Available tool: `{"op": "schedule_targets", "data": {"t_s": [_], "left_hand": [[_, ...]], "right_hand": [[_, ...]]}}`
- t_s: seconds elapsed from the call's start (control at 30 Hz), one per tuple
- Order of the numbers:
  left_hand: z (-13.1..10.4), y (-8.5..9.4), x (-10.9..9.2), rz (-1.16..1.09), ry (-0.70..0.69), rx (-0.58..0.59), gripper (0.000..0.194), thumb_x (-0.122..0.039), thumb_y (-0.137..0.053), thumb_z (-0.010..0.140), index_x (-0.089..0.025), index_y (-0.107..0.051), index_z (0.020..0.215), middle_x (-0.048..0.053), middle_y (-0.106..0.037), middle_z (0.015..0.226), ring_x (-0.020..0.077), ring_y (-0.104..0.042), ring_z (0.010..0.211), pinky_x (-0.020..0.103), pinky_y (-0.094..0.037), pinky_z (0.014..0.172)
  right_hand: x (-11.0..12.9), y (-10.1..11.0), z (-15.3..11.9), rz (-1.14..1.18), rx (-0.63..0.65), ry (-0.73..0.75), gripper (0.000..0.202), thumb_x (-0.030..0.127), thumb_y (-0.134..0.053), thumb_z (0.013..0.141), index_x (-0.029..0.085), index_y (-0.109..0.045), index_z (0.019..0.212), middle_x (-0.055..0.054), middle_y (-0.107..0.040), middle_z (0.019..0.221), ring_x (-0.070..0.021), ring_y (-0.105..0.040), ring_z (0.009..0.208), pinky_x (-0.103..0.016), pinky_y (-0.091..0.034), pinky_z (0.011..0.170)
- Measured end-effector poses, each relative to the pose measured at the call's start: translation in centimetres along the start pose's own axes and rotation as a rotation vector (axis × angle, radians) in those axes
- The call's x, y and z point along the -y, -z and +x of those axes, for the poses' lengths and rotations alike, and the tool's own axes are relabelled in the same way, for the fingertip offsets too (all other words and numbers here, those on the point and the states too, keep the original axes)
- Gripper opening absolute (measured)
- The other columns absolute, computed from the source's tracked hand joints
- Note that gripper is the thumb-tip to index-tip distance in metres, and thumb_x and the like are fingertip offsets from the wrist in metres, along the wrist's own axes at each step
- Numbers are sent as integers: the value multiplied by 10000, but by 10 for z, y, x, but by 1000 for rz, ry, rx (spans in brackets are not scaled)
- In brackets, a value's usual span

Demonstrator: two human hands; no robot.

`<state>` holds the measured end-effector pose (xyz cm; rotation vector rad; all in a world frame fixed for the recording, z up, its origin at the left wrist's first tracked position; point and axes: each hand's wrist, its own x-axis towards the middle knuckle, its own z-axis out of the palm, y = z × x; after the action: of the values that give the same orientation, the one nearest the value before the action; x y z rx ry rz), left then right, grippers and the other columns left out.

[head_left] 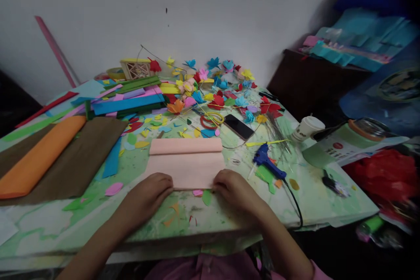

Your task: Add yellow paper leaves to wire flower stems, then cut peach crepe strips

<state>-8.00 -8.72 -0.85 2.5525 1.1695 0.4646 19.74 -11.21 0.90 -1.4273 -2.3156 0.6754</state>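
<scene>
A sheet of pale pink paper (185,168) lies in front of me, its far end rolled or folded over into a thick band. My left hand (151,190) pinches the near left corner of the sheet. At the near right corner, my right hand (234,188) has its fingers closed on the edge. Small pink and green paper scraps (206,197) lie just below the near edge, between my hands.
A blue glue gun (267,162) with a black cord is to the right, near a phone (239,127), a paper cup (307,129) and a large jar (344,142). Scissors (211,120) and paper flowers (216,101) lie behind. Orange paper (42,157) rests on brown paper (95,153) at left.
</scene>
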Motion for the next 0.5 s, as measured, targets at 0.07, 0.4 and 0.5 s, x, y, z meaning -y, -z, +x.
{"op": "schedule_targets", "data": {"t_s": [0.07,0.4,0.5], "left_hand": [[-2,7,7,-25,43,27,248,-323,-410,905,-197,-624,909,48,-641,971,180,-575,938,295,-455,849],[-5,25,21,-140,135,87,269,-371,-403,896,-198,-609,902,47,-634,935,179,-583,885,271,-457,786],[-3,25,22,-149,233,75,285,-385,-381,903,-192,-585,860,35,-624,858,174,-578,808,268,-450,721]], "right_hand": [[-1,0,-3,-10,-35,-35,40,204,-605,809,164,-612,809,-34,-611,821,-164,-532,798,-257,-388,717],[-7,0,5,18,-61,-87,146,220,-503,879,171,-599,781,-39,-612,798,-161,-534,783,-254,-376,697],[-11,0,11,23,-88,-135,171,237,-484,881,175,-587,761,-35,-619,773,-158,-541,732,-246,-357,646]]}}
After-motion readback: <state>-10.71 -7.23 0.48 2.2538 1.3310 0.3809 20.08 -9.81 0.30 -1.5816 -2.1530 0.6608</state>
